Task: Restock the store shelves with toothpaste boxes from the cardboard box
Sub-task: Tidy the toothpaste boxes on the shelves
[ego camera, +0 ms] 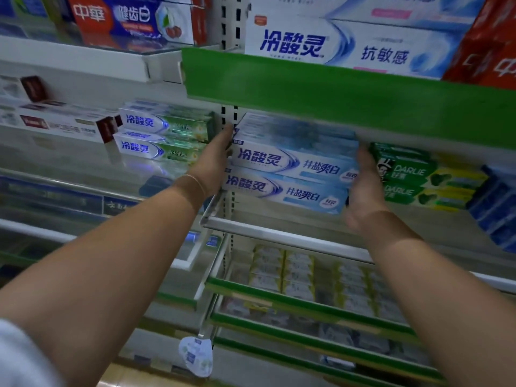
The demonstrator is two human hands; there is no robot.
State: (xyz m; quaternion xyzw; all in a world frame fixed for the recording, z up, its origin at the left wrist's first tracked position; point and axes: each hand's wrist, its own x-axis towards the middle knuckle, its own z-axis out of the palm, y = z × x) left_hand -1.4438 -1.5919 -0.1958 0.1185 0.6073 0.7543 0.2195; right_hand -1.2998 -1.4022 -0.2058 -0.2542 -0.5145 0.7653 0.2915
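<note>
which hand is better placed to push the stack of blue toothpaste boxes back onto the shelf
Neither clearly: the left hand presses the left end of the blue toothpaste boxes and the right hand the right end. The right sits lower and nearer the front, so probably right, with the left steadying.

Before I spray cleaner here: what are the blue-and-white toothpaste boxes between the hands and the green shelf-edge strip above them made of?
The toothpaste boxes look like printed, slightly glossy paperboard: sharp folded edges, faint sheen. The green strip looks like smooth moulded plastic, evenly coloured with a soft sheen, though painted metal cannot be ruled out.
</note>
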